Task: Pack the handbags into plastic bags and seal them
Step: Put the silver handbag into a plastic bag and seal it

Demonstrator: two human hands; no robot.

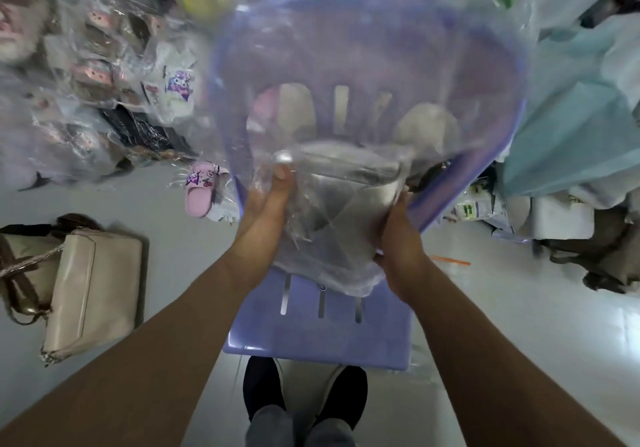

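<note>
Left hand (268,204) at mid-frame, thumb up and pinching film, fingers curled round one side of the thin clear plastic bag (329,256). The right hand (398,239) grips the opposite side, its fingers wrapped behind the plastic and mostly hidden. Between them, inside the film, sits what looks like a pale grey handbag (349,176), blurred through the wrinkles. The bag's upper part balloons towards the top of the frame. That film reads as feather-light, floppy and slick, likely to slide and crumple, so a pinch at the edges near the mouth seems best. The handbag should be the real weight, soft-sided but shaped, better supported from below. Under the hands is the purple plastic chair (318,332). At lower left a beige leather handbag (93,291) lies unpacked on the floor, a pink slipper (199,197) beyond it, and a heap of wrapped goods (86,83) fills the upper left.
</note>
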